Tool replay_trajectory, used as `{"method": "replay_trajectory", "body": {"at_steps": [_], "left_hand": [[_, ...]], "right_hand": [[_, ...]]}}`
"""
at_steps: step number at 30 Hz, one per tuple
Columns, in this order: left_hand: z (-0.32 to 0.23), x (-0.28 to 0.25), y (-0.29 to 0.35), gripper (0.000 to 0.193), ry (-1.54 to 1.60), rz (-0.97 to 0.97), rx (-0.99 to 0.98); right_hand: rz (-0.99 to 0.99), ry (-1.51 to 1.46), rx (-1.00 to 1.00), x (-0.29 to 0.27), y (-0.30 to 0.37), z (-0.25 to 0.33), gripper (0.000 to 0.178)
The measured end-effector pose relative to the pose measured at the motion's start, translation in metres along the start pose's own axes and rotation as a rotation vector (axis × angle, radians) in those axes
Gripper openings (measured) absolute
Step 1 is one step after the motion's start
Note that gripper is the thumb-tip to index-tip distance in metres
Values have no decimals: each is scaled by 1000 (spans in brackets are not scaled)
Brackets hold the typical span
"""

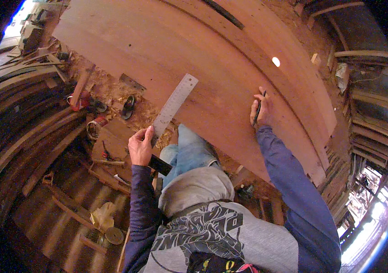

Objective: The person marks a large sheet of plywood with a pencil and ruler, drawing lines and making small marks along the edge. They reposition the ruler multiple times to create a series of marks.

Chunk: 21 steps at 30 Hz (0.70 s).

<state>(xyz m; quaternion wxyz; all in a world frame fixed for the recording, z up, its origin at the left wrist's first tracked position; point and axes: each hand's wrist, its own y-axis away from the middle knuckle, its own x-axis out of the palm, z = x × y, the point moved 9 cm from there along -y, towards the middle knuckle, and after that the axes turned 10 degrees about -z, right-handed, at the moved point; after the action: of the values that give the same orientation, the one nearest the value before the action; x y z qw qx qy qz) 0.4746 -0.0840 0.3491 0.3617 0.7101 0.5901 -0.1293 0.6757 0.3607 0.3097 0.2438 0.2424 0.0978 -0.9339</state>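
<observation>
My left hand [140,146] is closed around a try square, its silver ruled blade [175,101] reaching over the near edge of a broad reddish wooden board [125,41]. The black stock [159,165] of the square sticks out below that hand, above my legs. Over on the right, my right hand [261,109] rests on the board with a dark pencil [257,113] between its fingers. The pencil lies slanted along the fingers, and whether its tip touches the wood I cannot tell. A long curved line or step [248,50] runs along the board beyond this hand.
A dark flat strip [223,13] lies on the board's far part, near a bright oval spot [276,61]. Wood shavings, a dark sandal [129,107] and a red-handled tool [107,154] are at left. Curved planks [25,109] are stacked farther left; more timber [373,120] stands at right.
</observation>
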Motion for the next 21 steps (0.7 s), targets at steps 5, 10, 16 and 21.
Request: {"method": "replay_trajectory", "body": {"at_steps": [5,10,16,21], "left_hand": [[1,15,0,42,49,29,-14],[-7,32,3,42,-187,40,72],[-8,58,13,44,-218,198,-9],[-15,68,19,43,-263,221,75]], "right_hand": [[-35,234,-557,6,6,22,16],[-31,264,-556,9,5,13,15],[-16,268,-537,8,4,13,18],[-15,357,-500,6,4,7,19]]}}
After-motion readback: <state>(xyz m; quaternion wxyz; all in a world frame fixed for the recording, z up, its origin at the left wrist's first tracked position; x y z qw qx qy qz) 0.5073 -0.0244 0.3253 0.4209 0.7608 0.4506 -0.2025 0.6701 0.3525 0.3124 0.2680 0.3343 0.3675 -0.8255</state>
